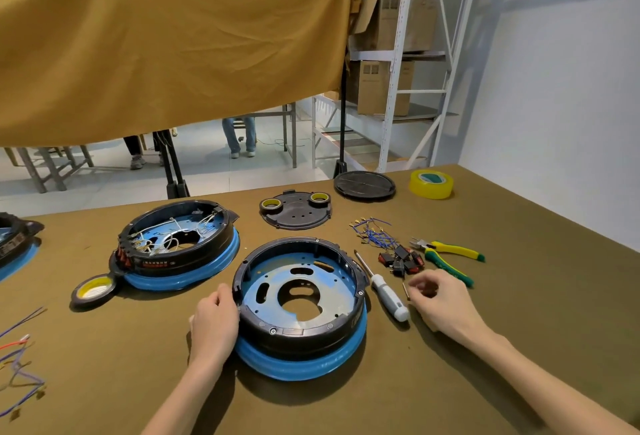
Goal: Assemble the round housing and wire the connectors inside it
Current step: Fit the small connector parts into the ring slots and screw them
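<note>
A round black housing (pixel 298 329) with a blue base ring and a perforated metal plate inside sits in front of me, with no wires in it. My left hand (pixel 215 322) grips its left rim. To its right, my right hand (pixel 441 299) pinches a small screw (pixel 406 290) just above the table, beside a white-handled screwdriver (pixel 384 290). Blue wires with terminals (pixel 374 233) and black and red switch connectors (pixel 403 261) lie behind that hand.
A second, wired housing (pixel 176 244) stands at the left with a tape roll (pixel 94 290) by it. A black cover plate (pixel 296 209) carrying two tape rolls, a round lid (pixel 364 185), clear yellow tape (pixel 431 184) and yellow-green pliers (pixel 446 256) lie behind. Loose wires (pixel 20 365) at far left.
</note>
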Available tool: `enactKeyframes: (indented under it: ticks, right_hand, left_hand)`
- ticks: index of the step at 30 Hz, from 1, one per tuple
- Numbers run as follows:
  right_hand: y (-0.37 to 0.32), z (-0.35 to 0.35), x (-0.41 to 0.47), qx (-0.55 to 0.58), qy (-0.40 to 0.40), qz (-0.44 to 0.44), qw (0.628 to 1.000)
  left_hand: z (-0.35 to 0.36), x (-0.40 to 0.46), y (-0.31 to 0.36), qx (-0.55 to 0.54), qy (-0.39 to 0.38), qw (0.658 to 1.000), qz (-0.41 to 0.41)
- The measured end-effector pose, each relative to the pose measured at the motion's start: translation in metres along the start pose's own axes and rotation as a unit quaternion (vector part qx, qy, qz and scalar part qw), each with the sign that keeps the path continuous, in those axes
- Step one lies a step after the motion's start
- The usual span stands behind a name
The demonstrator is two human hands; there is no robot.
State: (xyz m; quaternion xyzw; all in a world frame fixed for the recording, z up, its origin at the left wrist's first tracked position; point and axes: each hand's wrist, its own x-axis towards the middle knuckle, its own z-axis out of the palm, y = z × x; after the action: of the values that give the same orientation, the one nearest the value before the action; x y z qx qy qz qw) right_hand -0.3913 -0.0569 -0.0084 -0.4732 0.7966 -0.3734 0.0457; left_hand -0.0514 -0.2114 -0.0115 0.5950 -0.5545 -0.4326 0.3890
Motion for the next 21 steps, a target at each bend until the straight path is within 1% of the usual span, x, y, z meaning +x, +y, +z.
enactKeyframes:
  ticks: [4, 7, 9, 12, 17, 21]
  right_hand:
    - [0.011, -0.007, 0.013, -0.048, 0.04, 0.066, 0.996]
    - [0.018, -0.012, 0.016, -0.091, -0.009, 0.082, 0.992]
    - [0.017, -0.012, 0.016, -0.09, -0.038, 0.067, 0.993]
    - [0.009, -0.007, 0.02, -0.103, -0.05, 0.044, 0.992]
    - [-0.004, -0.007, 0.02, -0.106, -0.034, 0.009, 0.994]
    - [-0.033, -0.009, 0.019, -0.022, 0.016, -0.025, 0.999]
  left_hand:
    - [0.003, -0.001, -0.001, 0.018, -0.003, 1.0, 0.019]
    - [0.001, -0.001, -0.007, 0.019, -0.007, 0.999, 0.043]
    - [0.001, -0.002, -0.01, 0.024, -0.008, 0.998, 0.058]
    - [0.002, -0.004, -0.01, 0.03, -0.012, 0.997, 0.073]
    - [0.003, -0.012, -0.006, 0.021, -0.016, 0.992, 0.127]
    - [0.005, -0.014, -0.007, -0.008, -0.044, 0.99, 0.136]
